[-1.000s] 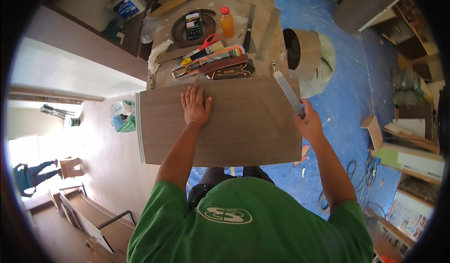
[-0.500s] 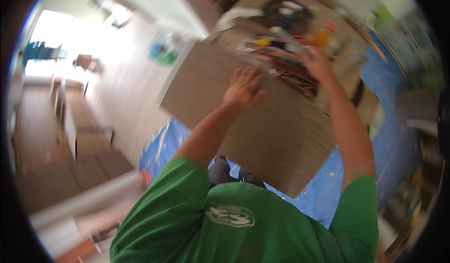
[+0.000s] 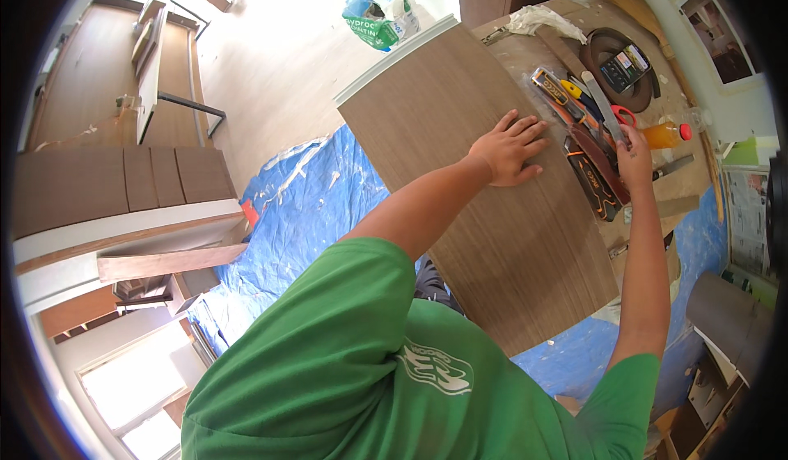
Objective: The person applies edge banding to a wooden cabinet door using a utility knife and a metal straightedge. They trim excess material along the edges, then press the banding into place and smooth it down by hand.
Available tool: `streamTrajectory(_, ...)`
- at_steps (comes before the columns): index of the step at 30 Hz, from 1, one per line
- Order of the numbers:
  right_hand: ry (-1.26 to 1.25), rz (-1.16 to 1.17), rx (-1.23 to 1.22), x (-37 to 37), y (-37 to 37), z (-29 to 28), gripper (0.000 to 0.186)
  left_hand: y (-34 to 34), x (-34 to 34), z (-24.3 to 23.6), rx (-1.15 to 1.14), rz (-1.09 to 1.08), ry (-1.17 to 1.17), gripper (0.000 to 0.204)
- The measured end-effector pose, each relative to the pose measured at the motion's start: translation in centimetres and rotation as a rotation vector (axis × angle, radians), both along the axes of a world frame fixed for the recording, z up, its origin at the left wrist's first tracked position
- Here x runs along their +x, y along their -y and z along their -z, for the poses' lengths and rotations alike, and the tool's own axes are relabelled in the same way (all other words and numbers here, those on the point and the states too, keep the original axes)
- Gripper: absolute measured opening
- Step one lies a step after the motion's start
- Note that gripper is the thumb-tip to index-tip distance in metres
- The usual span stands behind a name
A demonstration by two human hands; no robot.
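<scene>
Our left hand (image 3: 509,148) rests palm down, fingers spread wide, on a brown wood-grain panel (image 3: 484,238), while our right hand (image 3: 634,158) grips one end of a flat grey bar (image 3: 603,105) above a cluster of tools. The panel lies flat in front of us, its far long edge beside the tools and a pale strip (image 3: 396,60) running along its left end. The bar slants away from our fingers toward a dark coiled band (image 3: 603,41), with a phone (image 3: 625,68) lying at the coil; we cannot tell whether the bar touches the tools beneath it.

Just beside the bar on the cluttered surface (image 3: 678,187) we see the red handle of a pair of scissors (image 3: 626,116), a yellow-ended tool (image 3: 572,89), a dark reddish strip (image 3: 593,150) and a black-and-orange tool (image 3: 593,185). A red-capped bottle of orange liquid (image 3: 661,137) lies to the right of our right hand in view, near a black-handled blade (image 3: 675,167). Crumpled white material (image 3: 548,22) sits near the surface's far left corner. Beyond the panel's pale strip, a white, blue and green bag (image 3: 380,18) stands on the floor, and a blue sheet (image 3: 312,169) spreads below us.
</scene>
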State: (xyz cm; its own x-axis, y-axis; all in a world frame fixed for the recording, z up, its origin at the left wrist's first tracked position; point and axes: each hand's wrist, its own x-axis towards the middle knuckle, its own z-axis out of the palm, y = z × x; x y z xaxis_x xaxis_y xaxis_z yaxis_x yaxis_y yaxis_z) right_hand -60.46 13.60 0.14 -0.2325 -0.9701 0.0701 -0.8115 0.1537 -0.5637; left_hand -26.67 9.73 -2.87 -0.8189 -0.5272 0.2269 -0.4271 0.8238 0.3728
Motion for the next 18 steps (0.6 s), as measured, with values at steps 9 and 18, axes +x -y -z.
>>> streamTrajectory(9, -0.066, 0.040, 0.046, 1.3, -1.1, -0.6, 0.040, 0.0, 0.4, 0.0, 0.015, 0.004, 0.006, 0.058)
streamTrajectory(18, -0.093, 0.089, -0.160, 2.0, -2.4, -1.3, 0.033, 0.1, 0.0, -0.6, 0.004, -0.004, 0.076, 0.057)
